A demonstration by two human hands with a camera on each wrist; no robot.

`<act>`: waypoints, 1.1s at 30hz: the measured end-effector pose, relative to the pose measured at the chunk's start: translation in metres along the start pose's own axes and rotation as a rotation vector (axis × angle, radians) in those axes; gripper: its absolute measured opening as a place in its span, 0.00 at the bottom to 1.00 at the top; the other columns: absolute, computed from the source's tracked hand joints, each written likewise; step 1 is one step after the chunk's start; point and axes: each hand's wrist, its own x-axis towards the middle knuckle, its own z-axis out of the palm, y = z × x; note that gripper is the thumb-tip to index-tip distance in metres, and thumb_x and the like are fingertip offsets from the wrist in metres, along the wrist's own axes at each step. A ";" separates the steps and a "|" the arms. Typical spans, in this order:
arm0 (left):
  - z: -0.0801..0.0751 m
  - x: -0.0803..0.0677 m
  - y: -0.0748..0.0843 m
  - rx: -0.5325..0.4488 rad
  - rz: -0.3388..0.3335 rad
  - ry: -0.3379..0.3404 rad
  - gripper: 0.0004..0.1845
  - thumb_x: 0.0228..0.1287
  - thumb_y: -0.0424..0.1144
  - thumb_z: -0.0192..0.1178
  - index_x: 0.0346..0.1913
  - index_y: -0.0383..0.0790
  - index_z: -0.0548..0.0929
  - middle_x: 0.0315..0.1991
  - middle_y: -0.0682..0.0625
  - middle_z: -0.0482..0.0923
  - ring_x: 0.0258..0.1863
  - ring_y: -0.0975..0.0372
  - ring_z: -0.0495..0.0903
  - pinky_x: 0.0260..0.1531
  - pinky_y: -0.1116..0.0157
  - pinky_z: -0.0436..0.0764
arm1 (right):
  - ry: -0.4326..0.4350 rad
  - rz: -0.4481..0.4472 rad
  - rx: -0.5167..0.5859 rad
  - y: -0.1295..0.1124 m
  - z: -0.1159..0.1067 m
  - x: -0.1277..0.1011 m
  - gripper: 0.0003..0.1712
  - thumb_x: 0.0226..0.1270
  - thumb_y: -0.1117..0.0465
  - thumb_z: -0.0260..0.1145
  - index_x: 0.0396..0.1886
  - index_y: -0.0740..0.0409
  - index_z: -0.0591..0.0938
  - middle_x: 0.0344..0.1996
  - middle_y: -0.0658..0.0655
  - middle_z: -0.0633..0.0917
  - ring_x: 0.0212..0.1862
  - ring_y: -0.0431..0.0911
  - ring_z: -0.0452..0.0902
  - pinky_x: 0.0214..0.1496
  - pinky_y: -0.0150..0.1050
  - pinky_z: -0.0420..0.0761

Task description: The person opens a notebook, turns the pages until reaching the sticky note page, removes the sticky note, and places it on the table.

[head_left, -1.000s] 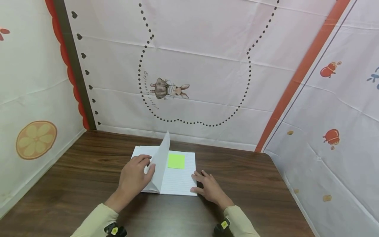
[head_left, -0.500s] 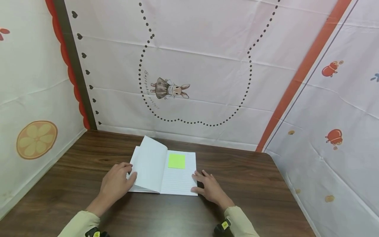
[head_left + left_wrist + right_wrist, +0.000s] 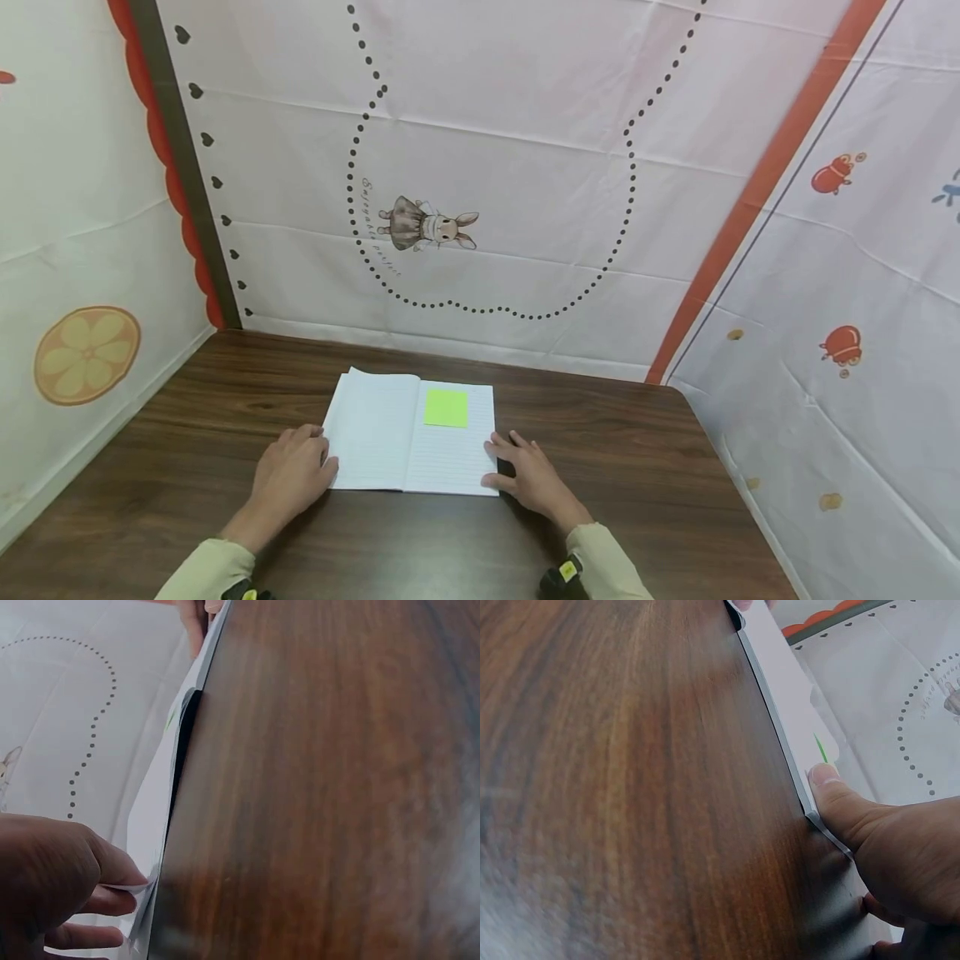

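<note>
An open lined notebook lies on the wooden table, with a lime-green sticky note on the upper part of its right page. At the left edge is my left hand; the left wrist view shows a page edge pinched between its thumb and fingers. My right hand rests at the lower right edge, fingers spread and relaxed. In the right wrist view its thumb lies on the page's border, near the notebook's corner.
The brown wooden table extends around the notebook on all sides. Behind it hangs a white printed cloth with a rabbit figure and dotted line. Similar cloth walls enclose the left and right sides.
The raised page has swung from upright over to the left and now lies nearly flat. My left hand moved left and down with it to the notebook's left edge. My right hand stayed put.
</note>
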 end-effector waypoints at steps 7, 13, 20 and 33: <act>0.002 0.002 0.003 -0.041 -0.045 0.021 0.10 0.56 0.36 0.68 0.26 0.38 0.76 0.48 0.31 0.79 0.40 0.41 0.79 0.36 0.44 0.79 | 0.007 -0.001 0.000 -0.001 0.000 0.001 0.39 0.66 0.43 0.70 0.72 0.57 0.75 0.75 0.58 0.70 0.79 0.64 0.55 0.76 0.70 0.51; 0.004 0.006 0.006 -0.122 0.063 0.004 0.30 0.53 0.27 0.68 0.62 0.29 0.76 0.65 0.29 0.72 0.58 0.37 0.77 0.52 0.39 0.78 | 0.004 0.001 0.002 -0.001 0.000 0.001 0.39 0.66 0.44 0.70 0.72 0.57 0.75 0.75 0.57 0.70 0.79 0.63 0.55 0.76 0.70 0.50; 0.003 0.009 0.010 -0.204 0.146 -0.272 0.25 0.66 0.27 0.56 0.66 0.35 0.80 0.72 0.27 0.66 0.71 0.32 0.63 0.67 0.35 0.66 | -0.008 0.000 -0.007 -0.004 -0.002 0.000 0.39 0.66 0.44 0.70 0.71 0.58 0.76 0.74 0.59 0.70 0.78 0.65 0.55 0.76 0.70 0.51; 0.003 0.013 0.001 -0.162 0.131 -0.335 0.36 0.67 0.57 0.64 0.68 0.33 0.76 0.72 0.27 0.65 0.71 0.32 0.64 0.62 0.33 0.70 | -0.143 -0.059 -0.361 -0.020 -0.027 0.018 0.37 0.60 0.40 0.74 0.64 0.56 0.83 0.66 0.57 0.80 0.66 0.57 0.78 0.64 0.53 0.79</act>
